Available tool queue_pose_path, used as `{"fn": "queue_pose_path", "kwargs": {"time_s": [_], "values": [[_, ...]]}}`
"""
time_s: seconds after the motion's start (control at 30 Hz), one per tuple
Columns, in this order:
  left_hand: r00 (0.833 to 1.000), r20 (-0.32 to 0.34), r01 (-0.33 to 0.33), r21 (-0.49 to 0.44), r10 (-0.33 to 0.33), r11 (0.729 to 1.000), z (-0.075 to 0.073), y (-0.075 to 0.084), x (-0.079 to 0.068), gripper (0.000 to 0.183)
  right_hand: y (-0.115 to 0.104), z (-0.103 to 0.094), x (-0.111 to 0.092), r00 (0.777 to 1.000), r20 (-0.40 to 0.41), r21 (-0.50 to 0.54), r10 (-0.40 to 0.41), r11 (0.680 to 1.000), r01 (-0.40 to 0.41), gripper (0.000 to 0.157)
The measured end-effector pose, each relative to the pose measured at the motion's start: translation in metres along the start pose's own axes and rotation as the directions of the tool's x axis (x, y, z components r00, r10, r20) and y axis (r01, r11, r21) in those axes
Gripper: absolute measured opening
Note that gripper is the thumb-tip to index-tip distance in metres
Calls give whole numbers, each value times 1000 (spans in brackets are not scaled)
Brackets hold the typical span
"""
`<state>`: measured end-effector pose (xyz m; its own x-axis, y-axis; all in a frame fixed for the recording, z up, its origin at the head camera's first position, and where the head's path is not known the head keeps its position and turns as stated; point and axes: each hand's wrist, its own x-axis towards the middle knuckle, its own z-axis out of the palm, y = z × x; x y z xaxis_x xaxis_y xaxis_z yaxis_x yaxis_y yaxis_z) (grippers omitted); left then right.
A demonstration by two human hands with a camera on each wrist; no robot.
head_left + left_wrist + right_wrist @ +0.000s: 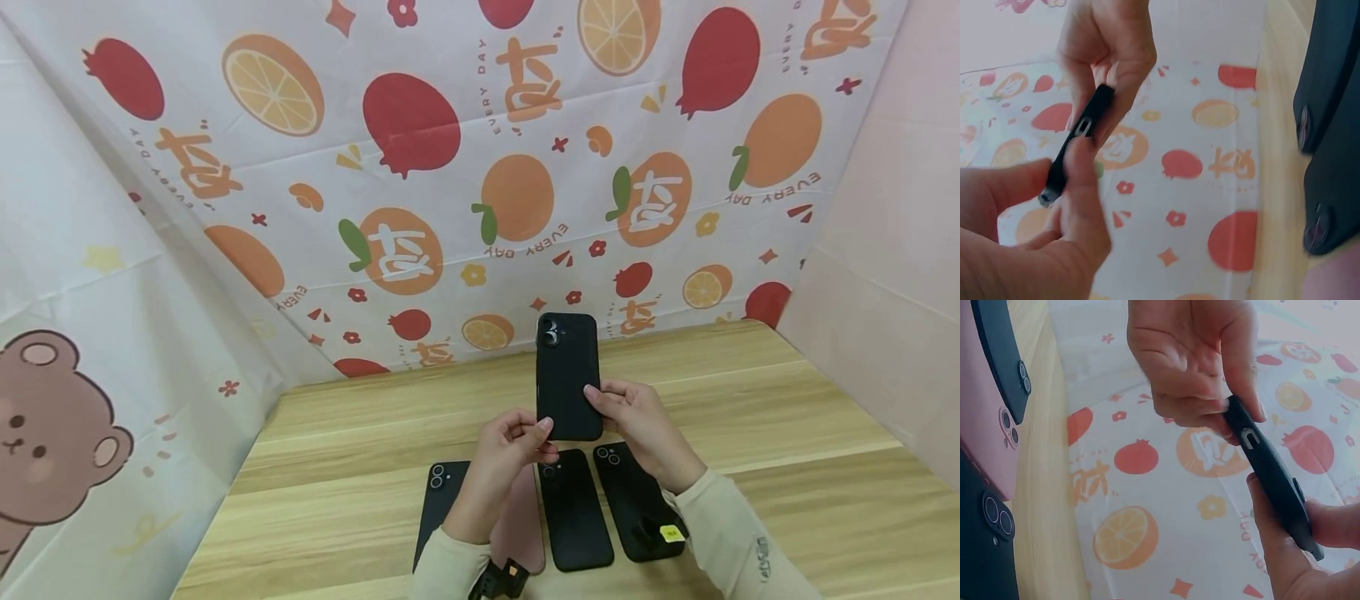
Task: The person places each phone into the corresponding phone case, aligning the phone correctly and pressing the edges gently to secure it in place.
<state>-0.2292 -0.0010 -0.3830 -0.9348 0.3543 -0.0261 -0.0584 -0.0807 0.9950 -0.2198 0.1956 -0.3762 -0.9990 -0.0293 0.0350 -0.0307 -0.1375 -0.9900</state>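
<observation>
A black phone (567,375) stands upright above the table, its camera side facing me. My left hand (504,458) pinches its lower left corner between thumb and fingers. With thumb and fingers, my right hand (641,425) grips its lower right edge. The left wrist view shows the phone's narrow bottom edge (1085,122) with a port slot, the left fingers around one corner. That same edge shows in the right wrist view, where the right thumb and fingers (1272,540) hold the phone's side.
Several phones lie in a row below the hands: a dark one (442,492) at left, a pink one (525,525) partly behind the left wrist, a black one (577,521), and another black one (630,500) partly covered by the right arm. A printed cloth (420,183) hangs behind the wooden table (315,500).
</observation>
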Motion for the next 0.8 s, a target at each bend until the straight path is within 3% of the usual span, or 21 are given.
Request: {"fn": "queue_pose_path", "kwargs": {"time_s": [0.13,0.27,0.53,0.8], "values": [[1000,21,-23,58,21,998,-5,4,0,38,-1,2,-2,999,34,-5,5,1000,-5,44],[998,-21,-65,27,65,998,-11,7,0,45,0,7,-6,995,97,-62,-10,998,16,46],[981,-165,-116,-103,98,988,-16,7,1,34,2,17,-10,984,176,-120,-38,991,60,29],[976,-180,-145,-113,123,983,-17,11,-1,22,0,17,-11,980,194,-182,-36,981,72,31]]}}
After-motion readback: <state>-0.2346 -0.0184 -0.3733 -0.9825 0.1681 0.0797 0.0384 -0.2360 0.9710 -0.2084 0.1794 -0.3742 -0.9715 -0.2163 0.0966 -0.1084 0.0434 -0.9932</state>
